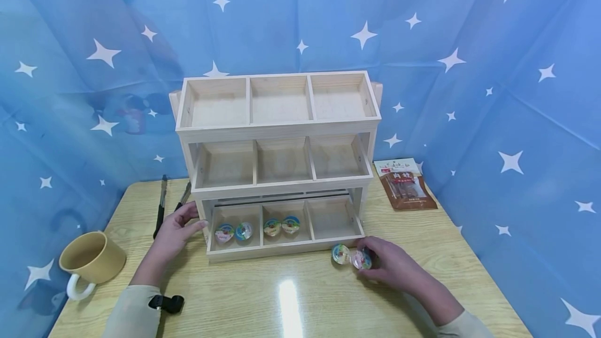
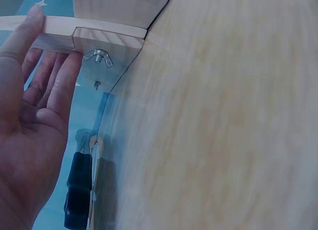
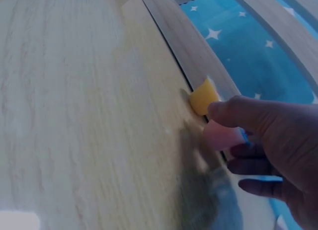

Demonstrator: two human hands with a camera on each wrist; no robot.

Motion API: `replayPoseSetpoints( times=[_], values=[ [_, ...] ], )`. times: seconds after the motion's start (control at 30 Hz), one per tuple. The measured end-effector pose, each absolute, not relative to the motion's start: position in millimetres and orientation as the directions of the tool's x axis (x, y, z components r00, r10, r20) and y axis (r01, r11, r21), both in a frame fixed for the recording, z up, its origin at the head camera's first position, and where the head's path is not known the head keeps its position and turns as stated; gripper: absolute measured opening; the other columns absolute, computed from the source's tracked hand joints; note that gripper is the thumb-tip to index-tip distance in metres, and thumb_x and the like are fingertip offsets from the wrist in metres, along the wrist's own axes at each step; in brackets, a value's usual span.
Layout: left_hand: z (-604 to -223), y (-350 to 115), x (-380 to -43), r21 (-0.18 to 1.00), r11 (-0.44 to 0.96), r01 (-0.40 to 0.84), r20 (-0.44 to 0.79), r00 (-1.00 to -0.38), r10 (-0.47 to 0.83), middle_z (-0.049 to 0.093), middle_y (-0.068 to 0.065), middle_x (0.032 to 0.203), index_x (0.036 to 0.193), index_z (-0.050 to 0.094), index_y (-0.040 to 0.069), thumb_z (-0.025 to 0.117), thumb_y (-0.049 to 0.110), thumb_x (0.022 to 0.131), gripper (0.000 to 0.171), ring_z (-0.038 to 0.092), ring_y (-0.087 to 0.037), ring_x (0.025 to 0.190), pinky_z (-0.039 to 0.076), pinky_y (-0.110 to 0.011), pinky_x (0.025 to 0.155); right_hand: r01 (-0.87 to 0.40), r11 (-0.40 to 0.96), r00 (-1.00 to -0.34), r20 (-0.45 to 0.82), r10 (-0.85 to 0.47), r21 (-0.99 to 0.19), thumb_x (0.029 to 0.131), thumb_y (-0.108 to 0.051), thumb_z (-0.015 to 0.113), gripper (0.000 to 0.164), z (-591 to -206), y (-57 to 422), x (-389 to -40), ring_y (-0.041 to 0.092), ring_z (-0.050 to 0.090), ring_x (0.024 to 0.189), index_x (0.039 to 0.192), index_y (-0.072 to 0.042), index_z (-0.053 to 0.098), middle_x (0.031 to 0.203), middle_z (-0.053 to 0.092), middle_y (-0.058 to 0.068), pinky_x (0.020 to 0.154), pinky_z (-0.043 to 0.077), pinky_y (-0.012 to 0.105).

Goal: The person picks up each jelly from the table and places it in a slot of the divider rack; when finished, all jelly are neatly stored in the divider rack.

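Observation:
A pale wooden three-tier shelf (image 1: 279,132) stands mid-table. Its left upright is gripped by my left hand (image 1: 175,228), thumb on one side and fingers on the other; the left wrist view shows a wing nut (image 2: 98,56) beside the fingertips. At the front right corner, my right hand (image 1: 392,267) pinches a pink jelly cup (image 3: 222,135) between thumb and fingers. Touching or very near it is a yellow jelly cup (image 3: 202,97), against the shelf's front. In the bottom tier, two cups (image 1: 233,232) lie in the left compartment and two more (image 1: 281,225) in the middle one.
A tan mug (image 1: 94,257) with a white handle stands at the left. Black-handled tongs (image 1: 161,207) lie behind my left hand. A brown snack packet (image 1: 406,185) is at the back right. Blue starry cloth (image 1: 300,20) surrounds the table.

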State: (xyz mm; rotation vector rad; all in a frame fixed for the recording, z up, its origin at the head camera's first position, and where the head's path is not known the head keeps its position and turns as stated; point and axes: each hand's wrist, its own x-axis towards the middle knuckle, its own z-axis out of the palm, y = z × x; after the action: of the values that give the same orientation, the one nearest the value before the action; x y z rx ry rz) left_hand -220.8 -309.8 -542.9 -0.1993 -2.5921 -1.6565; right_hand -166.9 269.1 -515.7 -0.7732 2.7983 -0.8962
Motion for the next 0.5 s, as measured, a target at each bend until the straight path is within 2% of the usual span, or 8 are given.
replayPoseSetpoints(
  times=[0.17, 0.33, 0.5],
  values=[
    [-543, -309, -221, 0.894, 0.425, 0.144, 0.125, -0.989, 0.073, 0.071, -0.014, 0.137, 0.163, 0.055, 0.012, 0.075, 0.024, 0.109, 0.059, 0.064, -0.007, 0.119, 0.05, -0.023, 0.094, -0.447, 0.67, -0.861, 0.082, -0.503, -0.593, 0.087, -0.024, 0.098, 0.046, -507, 271, -166, 0.007, 0.064, 0.098, 0.123, -0.018, 0.07, 0.112, 0.068, -0.013, 0.084, 0.058, 0.036],
    [-543, -309, -221, 0.896, 0.42, 0.145, 0.127, -0.989, 0.072, 0.072, -0.015, 0.136, 0.162, 0.055, 0.012, 0.076, 0.024, 0.109, 0.058, 0.064, -0.009, 0.119, 0.05, -0.023, 0.094, -0.508, 0.623, -0.838, 0.175, -0.516, -0.594, 0.086, -0.013, 0.097, 0.045, -501, 270, -169, 0.008, 0.065, 0.096, 0.12, -0.018, 0.069, 0.106, 0.067, -0.012, 0.084, 0.06, 0.036],
    [-544, -310, -222, 0.895, 0.425, 0.136, 0.118, -0.991, 0.068, 0.071, -0.015, 0.137, 0.163, 0.055, 0.012, 0.075, 0.025, 0.109, 0.059, 0.064, -0.011, 0.12, 0.05, -0.024, 0.094, -0.535, 0.615, -0.834, 0.245, -0.495, -0.579, 0.086, -0.011, 0.097, 0.044, -495, 262, -180, 0.009, 0.065, 0.095, 0.12, -0.015, 0.07, 0.104, 0.068, -0.01, 0.083, 0.061, 0.037]
  ],
)
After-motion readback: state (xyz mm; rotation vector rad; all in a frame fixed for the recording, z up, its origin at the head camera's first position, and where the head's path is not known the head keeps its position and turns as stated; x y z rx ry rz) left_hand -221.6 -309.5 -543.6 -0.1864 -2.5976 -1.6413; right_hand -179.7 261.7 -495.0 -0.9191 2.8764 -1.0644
